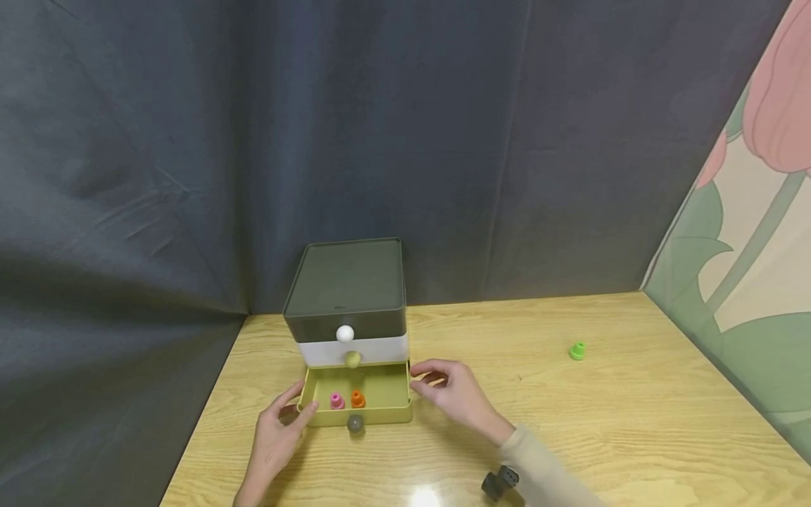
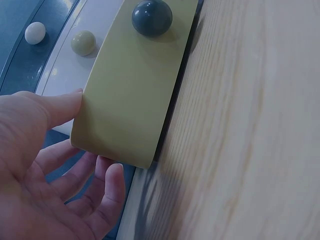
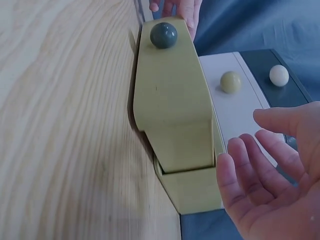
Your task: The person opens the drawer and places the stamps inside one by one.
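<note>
A small three-tier drawer cabinet (image 1: 345,278) stands on the table, dark on top, white in the middle and olive below. Its olive bottom drawer (image 1: 388,415) is pulled out and has a dark round knob (image 1: 355,423). Inside sit a pink stepped peg (image 1: 337,401) and an orange stepped peg (image 1: 357,400). My left hand (image 1: 276,432) holds the drawer's left front corner, thumb at the top rim and fingers curled along the side. Beside the cabinet's right side is my right hand (image 1: 457,396), fingers loosely bent, with nothing in its grasp.
A green stepped peg (image 1: 577,351) stands farther right on the wooden table (image 1: 608,422). Behind the cabinet hangs a dark curtain (image 1: 443,155). A flower-patterned panel (image 1: 760,232) borders the right side. The upper drawers carry a white knob (image 3: 279,75) and an olive knob (image 3: 230,82).
</note>
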{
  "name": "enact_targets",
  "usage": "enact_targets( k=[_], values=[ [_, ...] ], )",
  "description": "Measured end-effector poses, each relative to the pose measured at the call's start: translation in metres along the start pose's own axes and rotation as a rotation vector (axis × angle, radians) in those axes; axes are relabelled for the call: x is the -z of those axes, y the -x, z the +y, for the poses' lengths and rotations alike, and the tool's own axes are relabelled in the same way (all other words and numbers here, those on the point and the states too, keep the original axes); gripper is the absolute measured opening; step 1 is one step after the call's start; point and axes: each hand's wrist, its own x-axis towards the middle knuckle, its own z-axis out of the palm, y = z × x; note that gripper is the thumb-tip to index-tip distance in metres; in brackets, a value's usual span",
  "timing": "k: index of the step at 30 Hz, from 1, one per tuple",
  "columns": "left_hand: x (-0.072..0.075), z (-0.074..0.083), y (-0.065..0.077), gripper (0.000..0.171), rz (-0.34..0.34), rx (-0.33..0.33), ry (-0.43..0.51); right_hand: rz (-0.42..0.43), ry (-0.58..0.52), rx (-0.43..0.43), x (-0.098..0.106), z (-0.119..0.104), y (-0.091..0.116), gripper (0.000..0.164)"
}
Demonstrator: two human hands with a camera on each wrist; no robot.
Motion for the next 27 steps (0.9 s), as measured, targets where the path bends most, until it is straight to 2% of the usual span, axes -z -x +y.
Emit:
enact_targets(
  k=[9, 20, 27],
  values=[
    [0.0, 0.001, 0.001, 0.059, -0.004, 0.009, 0.021, 0.025, 0.007, -0.019, 0.022, 0.007, 0.007, 0.022],
    [0.0, -0.002, -0.001, 0.062, -0.015, -0.01, 0.041, 0.065, 0.092, -0.066, 0.046, 0.021, 0.016, 0.023],
    [-0.001, -0.004, -0.002, 0.059, -0.001, -0.006, 0.049, 0.074, 0.148, -0.073, 0.071, 0.031, 0.023, 0.026]
  ],
)
